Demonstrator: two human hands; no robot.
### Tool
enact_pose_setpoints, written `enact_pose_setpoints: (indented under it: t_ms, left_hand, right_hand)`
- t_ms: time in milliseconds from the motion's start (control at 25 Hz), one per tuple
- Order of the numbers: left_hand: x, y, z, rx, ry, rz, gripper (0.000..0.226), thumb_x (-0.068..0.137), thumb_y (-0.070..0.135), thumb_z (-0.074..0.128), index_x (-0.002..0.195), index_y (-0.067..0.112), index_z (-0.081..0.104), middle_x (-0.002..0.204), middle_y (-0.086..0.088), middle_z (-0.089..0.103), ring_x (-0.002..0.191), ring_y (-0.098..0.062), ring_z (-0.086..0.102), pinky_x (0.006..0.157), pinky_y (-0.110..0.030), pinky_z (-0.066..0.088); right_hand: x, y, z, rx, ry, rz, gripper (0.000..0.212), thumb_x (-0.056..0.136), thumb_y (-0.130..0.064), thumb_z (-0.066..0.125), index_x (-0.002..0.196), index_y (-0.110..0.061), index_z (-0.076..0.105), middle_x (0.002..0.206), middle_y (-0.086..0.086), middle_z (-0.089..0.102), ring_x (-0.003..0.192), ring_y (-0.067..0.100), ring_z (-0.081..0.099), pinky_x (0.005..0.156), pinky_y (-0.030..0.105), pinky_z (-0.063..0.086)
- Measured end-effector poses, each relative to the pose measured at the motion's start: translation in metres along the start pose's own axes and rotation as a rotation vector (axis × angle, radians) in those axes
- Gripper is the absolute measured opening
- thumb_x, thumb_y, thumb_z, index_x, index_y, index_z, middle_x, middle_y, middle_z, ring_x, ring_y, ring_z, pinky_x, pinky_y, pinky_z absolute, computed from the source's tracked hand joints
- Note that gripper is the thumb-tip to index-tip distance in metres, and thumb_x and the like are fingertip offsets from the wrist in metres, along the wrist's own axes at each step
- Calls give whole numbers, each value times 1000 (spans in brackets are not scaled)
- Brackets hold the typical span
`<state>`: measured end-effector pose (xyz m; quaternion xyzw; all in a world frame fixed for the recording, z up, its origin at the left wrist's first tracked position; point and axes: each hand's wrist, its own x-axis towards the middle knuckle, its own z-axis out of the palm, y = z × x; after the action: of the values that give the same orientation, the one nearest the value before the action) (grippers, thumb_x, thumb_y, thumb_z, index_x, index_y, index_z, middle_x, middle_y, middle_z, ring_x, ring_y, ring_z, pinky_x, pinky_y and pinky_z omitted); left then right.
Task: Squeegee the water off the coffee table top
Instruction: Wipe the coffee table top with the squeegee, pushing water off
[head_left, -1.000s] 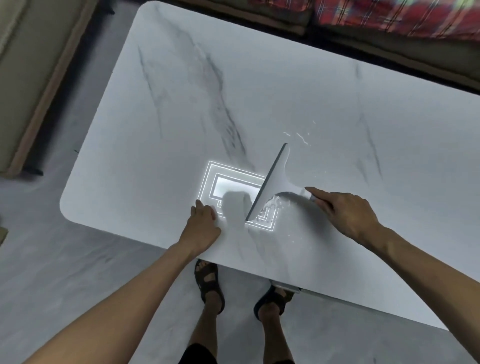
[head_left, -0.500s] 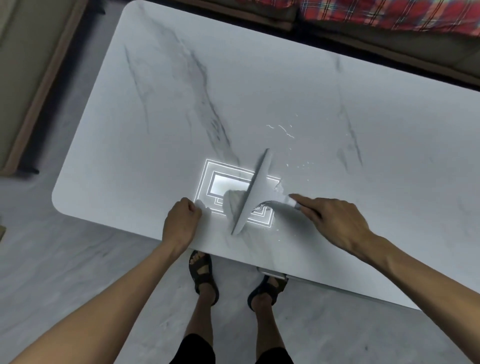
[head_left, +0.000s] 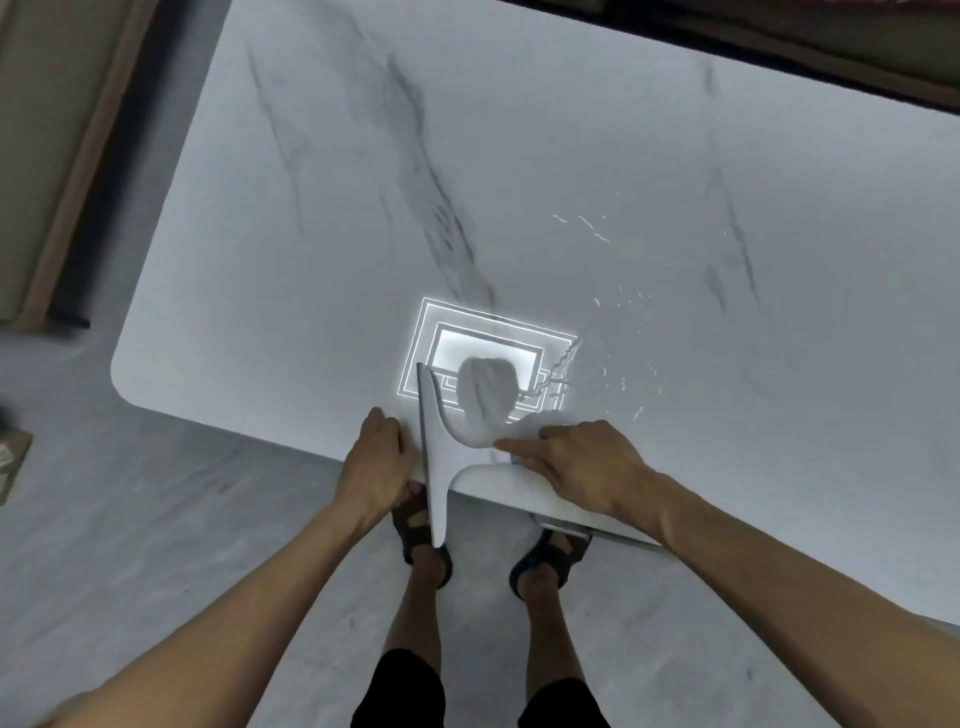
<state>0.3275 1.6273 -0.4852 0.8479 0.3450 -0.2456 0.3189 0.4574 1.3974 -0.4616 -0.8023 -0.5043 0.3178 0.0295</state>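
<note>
Squeegee (head_left: 435, 457) lay at the near edge of the bench (head_left: 311, 260), its long blade running from the tabletop out past the edge and over the floor (head_left: 156, 519). The right hand (head_left: 587, 467), its grip clamped on the squeegee's handle, sat just right of the blade with the forefinger stretched along the handle toward it. The left hand (head_left: 376, 460) rested on the bench edge just left of the blade, fingers curled together against the edge and holding nothing, close to or touching the blade's rubber side; which of the two I could not tell. Below the grip, two feet in dark sandals (head_left: 550, 556) stood on the grey floor, one partly hidden by the blade's lower end. Just beyond the grip, a bright reflection of a ceiling light (head_left: 488, 353) shone on the marble-patterned top. Beside it to the right, thin streaks and small drops of water (head_left: 623, 384) lay on the surface, and a few more streaks (head_left: 587, 223) sat farther back. Beyond the far edge of the bench ran a dark strip of furniture (head_left: 779, 47).
</note>
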Motion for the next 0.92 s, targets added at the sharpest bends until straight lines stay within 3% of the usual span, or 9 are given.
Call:
enact_pose_setpoints:
  t_ms: [80, 160, 240, 400, 520, 600, 720, 800, 920]
  left_hand:
    - [0, 14, 13, 80, -94, 49, 19, 97, 18, 42, 81, 7, 43, 127, -23, 44, 94, -34, 55, 67, -33, 41]
    - [2, 29, 25, 158, -189, 57, 19, 96, 19, 43, 95, 2, 48, 140, -30, 32, 118, -43, 47, 85, -41, 46]
    - [3, 46, 36, 187, -246, 49, 20, 94, 20, 43, 98, 1, 48, 143, -32, 27, 128, -46, 38, 91, -44, 46]
    - [-1, 79, 54, 227, -345, 103, 12, 93, 20, 43, 87, 10, 40, 146, -33, 22, 131, -48, 34, 89, -42, 44]
    - [-6, 97, 63, 241, -367, 146, 15, 93, 21, 42, 82, 12, 39, 135, -28, 36, 118, -45, 48, 79, -38, 43]
    - [-10, 105, 66, 174, -276, 141, 21, 93, 25, 41, 74, 17, 37, 103, -14, 52, 88, -36, 58, 65, -34, 39]
    - [-15, 112, 60, 37, -64, 24, 33, 97, 38, 34, 69, 20, 39, 68, -4, 56, 61, -21, 52, 51, -31, 32]
    - [-16, 111, 57, 24, 12, -4, 38, 97, 42, 32, 72, 17, 44, 67, -3, 57, 60, -20, 53, 52, -31, 34]
    - [-11, 106, 58, 15, 12, -13, 28, 96, 33, 40, 77, 13, 46, 74, -4, 57, 67, -23, 54, 58, -34, 39]
  right_hand:
    - [-32, 32, -4, -1, 27, 77, 39, 100, -47, 23, 138, -57, 29, 97, -8, 61, 85, 23, 63, 61, 29, 34]
    - [-64, 62, -13, -4, 27, 159, 40, 99, -50, 20, 137, -59, 29, 95, -11, 61, 85, 21, 63, 61, 29, 36]
    - [-95, 90, -21, -25, 11, 228, 41, 98, -52, 18, 136, -59, 30, 94, -12, 61, 85, 20, 63, 62, 29, 40]
    - [-144, 138, -34, -86, 31, 337, 43, 97, -53, 18, 136, -58, 34, 89, -14, 59, 83, 18, 62, 59, 28, 34]
    - [-173, 160, -46, -113, 14, 426, 42, 97, -54, 18, 136, -58, 34, 85, -15, 56, 85, 18, 63, 60, 28, 35]
    - [-185, 160, -52, -140, 21, 427, 46, 95, -56, 12, 135, -60, 33, 79, -16, 50, 81, 18, 63, 58, 28, 35]
    - [-178, 137, -48, -135, 66, 302, 52, 91, -59, 3, 136, -60, 29, 82, -14, 56, 75, 19, 63, 55, 28, 33]
    - [-156, 111, -33, -81, 51, 158, 44, 96, -54, 14, 137, -58, 30, 90, -11, 60, 78, 23, 63, 56, 28, 31]
    - [-121, 78, -4, -36, -32, 40, 39, 101, -44, 29, 138, -53, 35, 95, -4, 61, 81, 27, 62, 57, 30, 31]
